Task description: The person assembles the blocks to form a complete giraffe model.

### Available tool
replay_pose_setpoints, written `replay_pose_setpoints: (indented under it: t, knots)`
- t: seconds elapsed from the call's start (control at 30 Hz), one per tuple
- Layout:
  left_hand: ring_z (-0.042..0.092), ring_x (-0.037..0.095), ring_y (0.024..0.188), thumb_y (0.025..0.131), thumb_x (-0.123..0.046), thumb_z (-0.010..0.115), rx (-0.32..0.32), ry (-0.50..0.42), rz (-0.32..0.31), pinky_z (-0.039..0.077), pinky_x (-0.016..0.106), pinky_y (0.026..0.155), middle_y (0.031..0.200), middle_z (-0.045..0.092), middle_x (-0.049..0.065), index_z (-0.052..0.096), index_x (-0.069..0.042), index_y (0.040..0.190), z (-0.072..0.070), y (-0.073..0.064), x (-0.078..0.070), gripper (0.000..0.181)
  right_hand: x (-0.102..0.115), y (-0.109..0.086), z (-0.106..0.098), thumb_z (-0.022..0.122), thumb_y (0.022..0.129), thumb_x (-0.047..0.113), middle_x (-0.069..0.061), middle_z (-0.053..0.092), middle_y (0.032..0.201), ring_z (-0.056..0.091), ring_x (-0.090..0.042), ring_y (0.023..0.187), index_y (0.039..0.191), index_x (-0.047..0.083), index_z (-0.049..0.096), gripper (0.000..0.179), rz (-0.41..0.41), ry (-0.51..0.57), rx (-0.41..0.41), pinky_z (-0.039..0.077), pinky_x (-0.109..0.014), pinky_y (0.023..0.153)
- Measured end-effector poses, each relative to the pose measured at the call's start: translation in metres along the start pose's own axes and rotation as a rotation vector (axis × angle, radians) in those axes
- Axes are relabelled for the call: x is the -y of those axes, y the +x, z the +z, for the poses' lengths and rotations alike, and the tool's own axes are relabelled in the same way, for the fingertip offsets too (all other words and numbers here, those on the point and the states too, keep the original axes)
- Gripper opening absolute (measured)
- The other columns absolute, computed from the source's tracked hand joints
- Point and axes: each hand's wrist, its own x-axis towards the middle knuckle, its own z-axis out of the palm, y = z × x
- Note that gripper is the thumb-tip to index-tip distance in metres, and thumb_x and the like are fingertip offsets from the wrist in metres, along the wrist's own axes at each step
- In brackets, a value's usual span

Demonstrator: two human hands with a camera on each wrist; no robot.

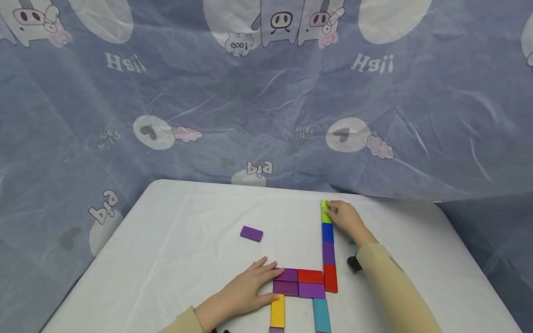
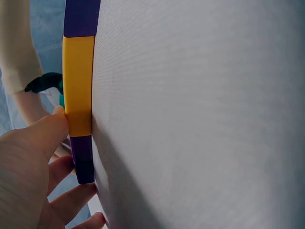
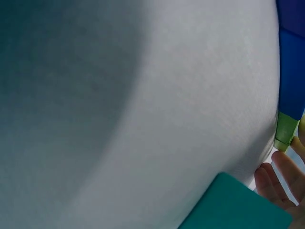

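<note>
Flat rectangular blocks form a figure on the white table. My left hand [image 1: 245, 289] lies with spread fingers at its left side, fingertips touching a purple block [image 1: 287, 275] and thumb against a yellow block [image 1: 277, 312]. In the left wrist view that thumb rests on the yellow block [image 2: 78, 86]. My right hand [image 1: 347, 219] is at the far end of a column, thumb and index finger pinching a light green block [image 1: 326, 217]. The column runs on towards me through a blue block [image 1: 327, 232], a purple block [image 1: 328, 253] and a red block [image 1: 331, 278].
A loose purple block [image 1: 251, 234] lies left of the column. Below the figure's middle stands a teal block [image 1: 321, 314]. Another teal block [image 3: 233, 207] lies under the right wrist, beside a black object [image 1: 354, 264]. A patterned cloth [image 1: 250, 101] hangs behind the table.
</note>
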Motion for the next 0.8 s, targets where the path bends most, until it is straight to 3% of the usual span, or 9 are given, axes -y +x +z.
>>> replay_pose_setpoints:
  t: [0.4,0.8]
  knots:
    - [0.033,0.031,0.147,0.094,-0.051,0.059,0.007,-0.014,-0.005,0.039,0.052,0.113,0.154,0.045,0.0,0.046,-0.03,0.148,-0.001,0.001,0.0,0.059,-0.003,-0.004,-0.006,0.055,0.101,0.026,-0.026,0.051,0.143,0.049,-0.044,0.129,0.139,0.001,0.054,0.046,0.029,0.085,0.017,0.039,-0.058,0.109]
    - [0.033,0.032,0.147,0.094,-0.052,0.059,0.003,-0.034,0.004,0.039,0.054,0.112,0.154,0.045,0.001,0.047,-0.029,0.147,-0.001,0.001,-0.001,0.058,-0.015,-0.025,-0.025,0.05,0.103,0.032,-0.025,0.053,0.141,0.052,-0.044,0.127,0.135,0.003,0.059,0.044,0.06,0.146,0.06,0.044,-0.058,0.105]
